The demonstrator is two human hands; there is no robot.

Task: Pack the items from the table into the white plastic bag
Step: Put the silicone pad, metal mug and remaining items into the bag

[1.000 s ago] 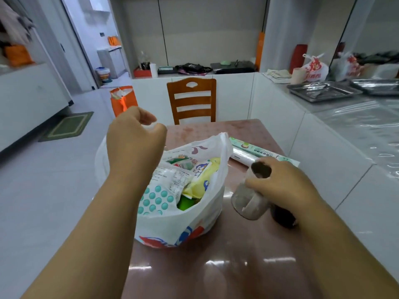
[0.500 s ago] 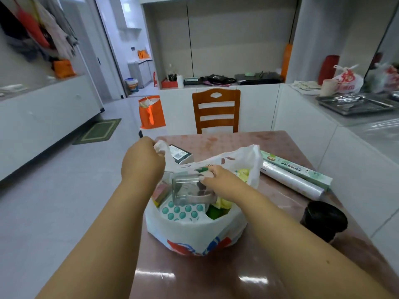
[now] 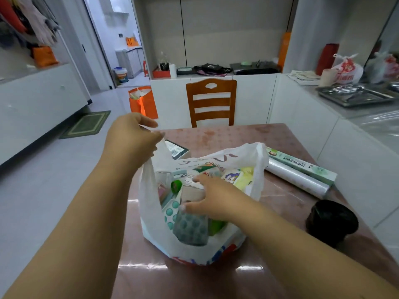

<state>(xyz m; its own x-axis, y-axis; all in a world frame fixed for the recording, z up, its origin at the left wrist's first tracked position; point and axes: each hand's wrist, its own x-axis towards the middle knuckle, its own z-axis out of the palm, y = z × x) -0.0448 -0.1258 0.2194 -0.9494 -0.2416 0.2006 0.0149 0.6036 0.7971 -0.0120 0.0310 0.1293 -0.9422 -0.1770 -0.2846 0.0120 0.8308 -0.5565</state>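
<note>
The white plastic bag point(image 3: 194, 244) stands open on the desk point(image 3: 226, 134), stuffed with packets. The left hand point(image 3: 131, 137) pinches its handle and holds it up; the right hand point(image 3: 213, 199) is inside, fingers curled on a clear jar point(image 3: 191, 225). Beside the bag lie a film roll point(image 3: 295, 176), its green box point(image 3: 302, 166), a black lid point(image 3: 332, 219) and a small dark box point(image 3: 177, 148).

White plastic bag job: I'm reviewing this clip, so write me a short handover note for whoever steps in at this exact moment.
Left hand: pinches the white plastic bag by its handle, holding the mouth open.
Right hand: inside the bag, grip on a clear jar being set in.
Done: packets and a green-capped bottle are in the bag.
Left on the table: green box, film roll, black lid, dark box behind the bag.
</note>
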